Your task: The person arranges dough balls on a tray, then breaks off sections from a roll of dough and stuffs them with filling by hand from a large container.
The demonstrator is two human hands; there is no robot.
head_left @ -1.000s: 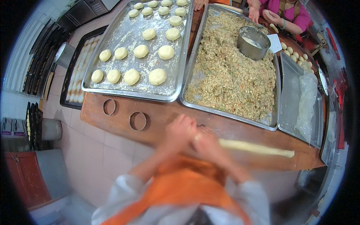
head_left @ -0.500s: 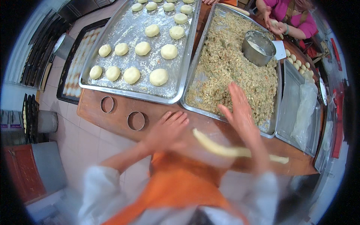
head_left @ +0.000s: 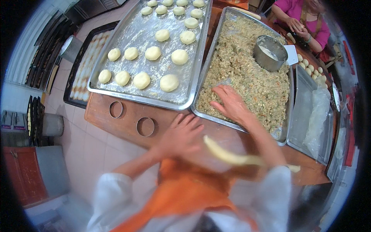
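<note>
My left hand [head_left: 181, 133] is open, fingers spread, over the wooden board [head_left: 100, 120] just below the trays. My right hand [head_left: 228, 102] is open, its fingertips at the crumbly mixed filling [head_left: 239, 54] in the near left part of a steel tray [head_left: 286, 123]. A long pale dough strip [head_left: 220, 152] lies on the board below, partly behind my right forearm. Two metal rings [head_left: 145, 127] sit left of my left hand. A steel tray [head_left: 96, 81] of pale dough rounds [head_left: 179, 57] is behind them.
A dark baking tray [head_left: 69, 92] sits left. A metal pot [head_left: 266, 54] stands in the filling. Right are an empty steel tray [head_left: 299, 100] with a plastic bag [head_left: 315, 123] and small dough balls [head_left: 307, 65]. A co-worker [head_left: 317, 34] works at upper right. Tiled floor [head_left: 89, 139] lies left.
My hands have let go of the dough and separated: the left moved left, the right forward into the filling tray. The dough strip now curves. The co-worker's hands have come together.
</note>
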